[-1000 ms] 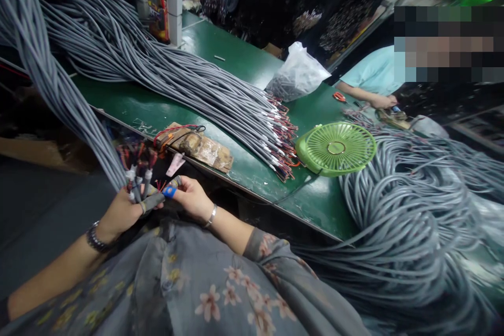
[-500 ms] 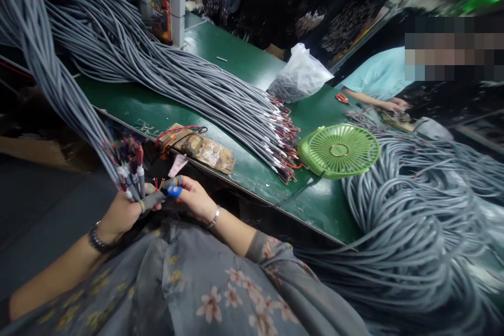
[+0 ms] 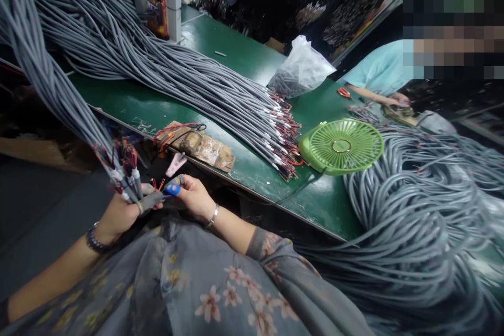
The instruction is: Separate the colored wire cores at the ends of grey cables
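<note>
Head view: the left hand is closed around the ends of a bundle of grey cables, which comes down past the left part of the counter's near edge; the bundle's white collars and coloured wire ends stick up above the fist. The right hand, its thumb wrapped in blue, pinches at thin coloured wires just beside the left fingertips, in front of the near edge.

Between 2 pale posts stands a printed package, its lettering too blurred to read; the badge on the green fan's hub is too small to make out. Towards the far edge, a translucent white bag holds many small dark grey pieces.

A cable pile runs along the counter, its stripped ends near the fan. At the near edge lie a taped block with red and black leads and, just beside it, a pink clip. Looped cables fill the right end, near a co-worker's hand.
</note>
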Demonstrator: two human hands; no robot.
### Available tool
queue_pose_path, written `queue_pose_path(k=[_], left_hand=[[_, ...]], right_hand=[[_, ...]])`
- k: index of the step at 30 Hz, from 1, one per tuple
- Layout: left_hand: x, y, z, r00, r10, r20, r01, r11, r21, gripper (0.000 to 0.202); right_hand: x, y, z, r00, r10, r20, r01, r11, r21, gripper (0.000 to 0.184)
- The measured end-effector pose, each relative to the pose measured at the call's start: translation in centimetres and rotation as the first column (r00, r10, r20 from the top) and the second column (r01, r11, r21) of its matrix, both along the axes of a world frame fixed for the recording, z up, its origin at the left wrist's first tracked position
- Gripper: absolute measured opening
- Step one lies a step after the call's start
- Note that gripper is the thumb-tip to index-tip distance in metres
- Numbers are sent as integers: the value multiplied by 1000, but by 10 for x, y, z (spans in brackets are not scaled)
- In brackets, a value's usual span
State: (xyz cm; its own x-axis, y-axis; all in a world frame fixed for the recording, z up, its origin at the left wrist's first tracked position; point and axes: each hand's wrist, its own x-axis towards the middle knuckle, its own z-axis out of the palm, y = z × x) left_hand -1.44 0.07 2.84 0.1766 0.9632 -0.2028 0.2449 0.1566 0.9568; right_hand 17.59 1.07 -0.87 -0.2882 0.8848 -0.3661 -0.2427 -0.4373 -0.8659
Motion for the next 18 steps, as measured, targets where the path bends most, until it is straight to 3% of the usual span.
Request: queue_pose_path(k=[8,14,18], left_hand=[[2,-1,-3,1000,13,-13,-13,1000,22,40],[4,1,-2,998,-49,-44,50,998,30,42],[4,1,-5,996,-57,-76,61,997,54,45]], right_hand=[[8,4,-2,998,16,-63,-20,998,-58,54],[1,6,8,997,58,-60,-58,998,-6,57],[-4,4,6,999,9,-47,-7,999,40,57]])
